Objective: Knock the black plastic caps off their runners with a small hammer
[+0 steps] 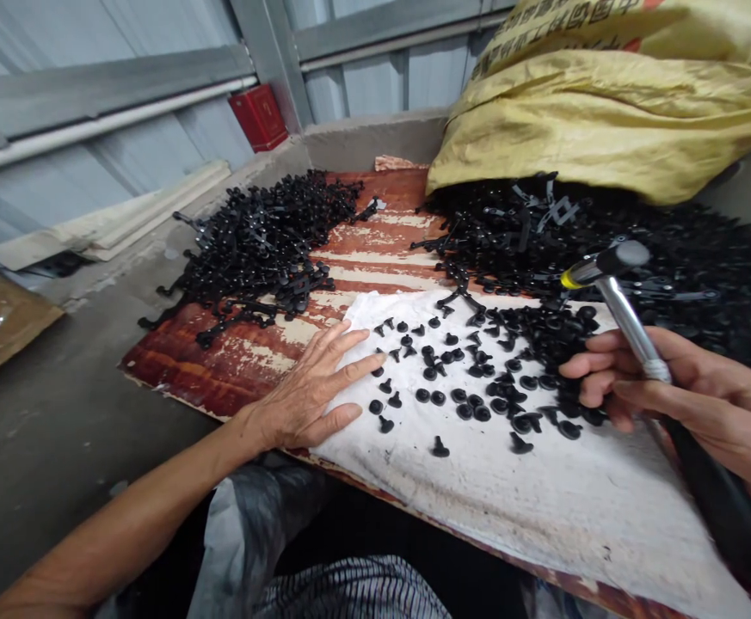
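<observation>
A yellow sack [581, 120] partly covers a black heap [704, 249] beyond the wide-spread left hand [314, 387] and the right hand [704, 391] gripping a hammer [631, 328] (its lower end indistinct).

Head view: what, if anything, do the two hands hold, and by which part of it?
The right hand holds the hammer where the metal shaft meets the black handle. The left hand holds nothing visible.

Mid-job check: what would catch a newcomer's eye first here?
Probably the big yellow sack at upper right, its mouth over a heap of black parts. Next, the shiny-shafted hammer in the right hand, and small black pieces scattered across the white cloth beside the spread left hand.
</observation>
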`<state>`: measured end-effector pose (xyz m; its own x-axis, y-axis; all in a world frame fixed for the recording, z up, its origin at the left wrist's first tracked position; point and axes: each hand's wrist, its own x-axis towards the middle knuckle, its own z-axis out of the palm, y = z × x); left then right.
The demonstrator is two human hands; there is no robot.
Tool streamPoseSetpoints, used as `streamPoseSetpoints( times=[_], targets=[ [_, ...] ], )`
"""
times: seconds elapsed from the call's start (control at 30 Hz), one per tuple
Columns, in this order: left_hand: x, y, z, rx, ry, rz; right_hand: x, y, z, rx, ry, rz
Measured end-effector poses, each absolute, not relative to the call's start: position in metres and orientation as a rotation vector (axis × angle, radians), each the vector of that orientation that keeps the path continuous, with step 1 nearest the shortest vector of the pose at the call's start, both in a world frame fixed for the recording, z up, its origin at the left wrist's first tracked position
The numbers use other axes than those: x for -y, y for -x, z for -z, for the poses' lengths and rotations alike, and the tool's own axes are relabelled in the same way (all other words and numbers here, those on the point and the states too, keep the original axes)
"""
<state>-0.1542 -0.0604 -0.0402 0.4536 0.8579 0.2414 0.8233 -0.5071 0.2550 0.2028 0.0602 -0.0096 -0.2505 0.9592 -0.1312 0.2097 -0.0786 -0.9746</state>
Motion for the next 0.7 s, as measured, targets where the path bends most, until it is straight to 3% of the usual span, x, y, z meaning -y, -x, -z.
streamPoseSetpoints(
  times=[0.7],
  targets=[
    [0.000, 0.122, 0.025, -1.507, -2.553, -0.494, -0.059, -0.202, 0.008, 1.449, 1.296, -1.444]
  ],
)
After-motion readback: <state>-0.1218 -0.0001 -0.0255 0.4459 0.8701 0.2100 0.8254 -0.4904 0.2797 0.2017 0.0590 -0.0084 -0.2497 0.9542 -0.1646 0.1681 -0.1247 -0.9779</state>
